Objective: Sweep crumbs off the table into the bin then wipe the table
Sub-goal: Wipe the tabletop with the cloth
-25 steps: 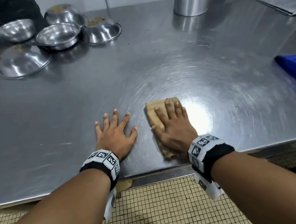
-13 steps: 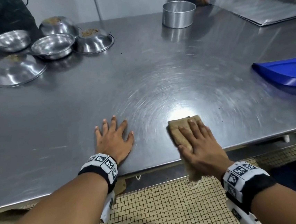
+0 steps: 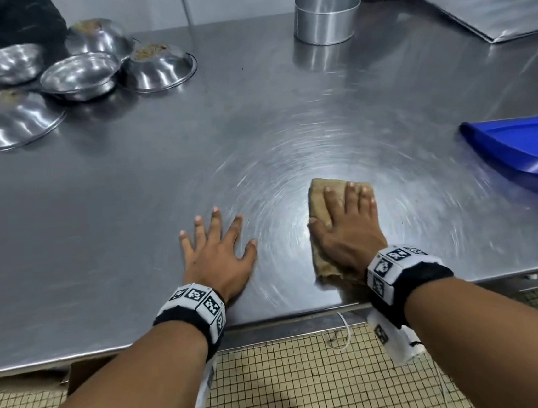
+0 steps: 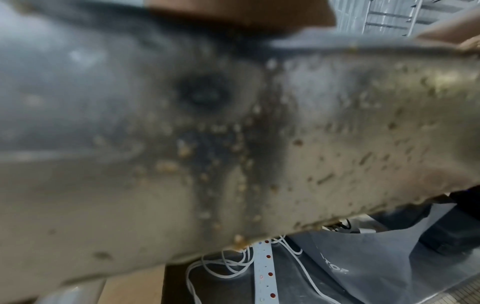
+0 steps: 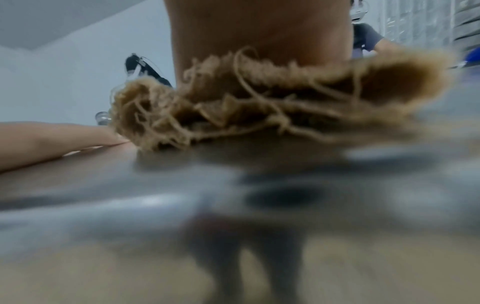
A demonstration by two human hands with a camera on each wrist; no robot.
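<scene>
A folded tan cloth (image 3: pixel 319 199) lies on the steel table (image 3: pixel 131 217) near its front edge. My right hand (image 3: pixel 348 222) presses flat on the cloth with straight fingers. In the right wrist view the cloth's frayed edge (image 5: pixel 259 98) shows under my palm. My left hand (image 3: pixel 216 248) rests flat on the bare table to the left, fingers spread, holding nothing. The left wrist view shows only the table's blurred front edge (image 4: pixel 233 144), specked with crumbs. A blue dustpan (image 3: pixel 518 150) lies at the right edge.
Several steel bowls (image 3: pixel 81 75), some upturned with crumbs on them, cluster at the back left. A round steel tin (image 3: pixel 325 17) stands at the back centre. A metal tray (image 3: pixel 485 2) and another person's hands are at the back right. Tiled floor (image 3: pixel 294 382) lies below.
My right hand slid the cloth right, then forward from the table's front edge. The left hand stayed planted. The view shifted, bringing the blue dustpan further in.
</scene>
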